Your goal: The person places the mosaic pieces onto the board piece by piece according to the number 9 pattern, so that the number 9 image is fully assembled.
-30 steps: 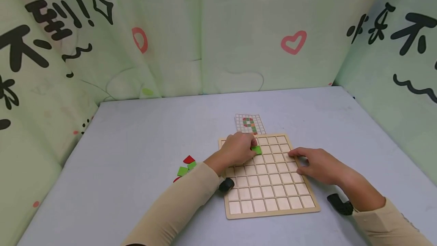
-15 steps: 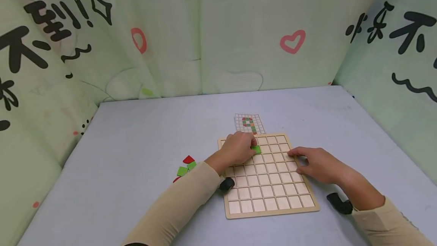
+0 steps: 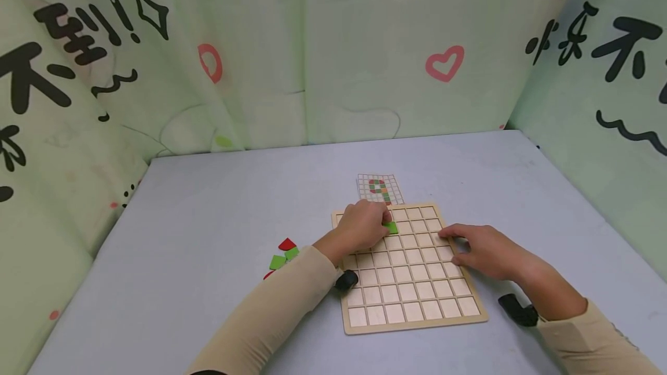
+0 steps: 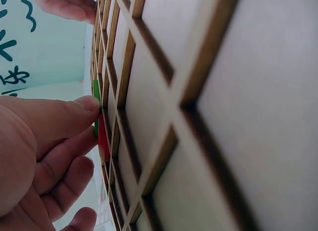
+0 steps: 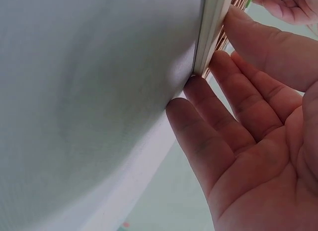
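Note:
A wooden grid board (image 3: 404,274) lies on the table, with rows of square cells. Over its upper part, my left hand (image 3: 362,227) pinches a green square tile (image 3: 392,228) between thumb and finger. The left wrist view shows that green tile edge-on by the thumb, and a red tile (image 4: 103,139) beside it on the board. My right hand (image 3: 484,250) rests at the board's right edge, thumb and fingertips touching the frame, fingers loosely extended. Part of the upper left cells is hidden behind my left hand.
A printed pattern card (image 3: 369,190) lies just beyond the board's far edge. Left of the board, partly behind my left sleeve (image 3: 278,311), are loose tiles: a red one (image 3: 287,244), green ones (image 3: 278,262) and another red piece. Printed curtains (image 3: 365,45) surround the table.
Almost nothing differs. The head view has shifted very slightly; both hands, the green tile and the board keep their places.

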The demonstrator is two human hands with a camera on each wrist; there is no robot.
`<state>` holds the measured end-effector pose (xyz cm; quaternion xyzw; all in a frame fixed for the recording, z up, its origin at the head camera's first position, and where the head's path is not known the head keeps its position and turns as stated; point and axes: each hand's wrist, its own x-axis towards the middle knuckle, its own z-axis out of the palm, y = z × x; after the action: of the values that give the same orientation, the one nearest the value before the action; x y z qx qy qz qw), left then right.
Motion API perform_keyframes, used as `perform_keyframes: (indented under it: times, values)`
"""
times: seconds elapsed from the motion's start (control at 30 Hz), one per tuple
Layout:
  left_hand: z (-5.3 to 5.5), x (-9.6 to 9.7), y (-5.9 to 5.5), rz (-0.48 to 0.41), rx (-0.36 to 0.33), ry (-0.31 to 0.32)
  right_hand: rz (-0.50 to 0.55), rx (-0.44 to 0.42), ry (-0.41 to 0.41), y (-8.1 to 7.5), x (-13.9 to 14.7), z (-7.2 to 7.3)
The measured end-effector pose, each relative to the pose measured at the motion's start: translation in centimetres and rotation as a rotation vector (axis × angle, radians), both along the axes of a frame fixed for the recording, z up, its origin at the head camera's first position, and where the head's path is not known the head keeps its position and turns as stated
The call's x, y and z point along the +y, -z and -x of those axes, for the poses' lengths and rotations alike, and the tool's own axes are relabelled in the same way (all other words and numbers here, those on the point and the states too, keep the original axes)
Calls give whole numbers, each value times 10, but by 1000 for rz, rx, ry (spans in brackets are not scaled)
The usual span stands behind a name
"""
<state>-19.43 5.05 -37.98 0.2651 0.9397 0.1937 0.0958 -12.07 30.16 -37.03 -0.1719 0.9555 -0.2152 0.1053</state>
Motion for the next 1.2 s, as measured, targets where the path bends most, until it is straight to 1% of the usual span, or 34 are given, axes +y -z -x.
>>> perform_keyframes:
  times: [0.17, 0.57, 0.87, 1.03, 1.2]
  values:
    - [-1, 1, 0, -2, 2, 7, -3, -4, 5, 0, 0, 0]
    - [-2, 1, 0, 32, 23, 36, -7, 6, 0, -2, -1, -1]
    - [1, -3, 2, -11, -37, 37, -14, 5, -2, -2, -2, 0]
    - [2, -4, 4, -20, -54, 48, -12, -1, 2, -1, -2, -1]
    - [2, -5, 3, -42, -68, 26, -11, 4, -3, -1, -1, -1]
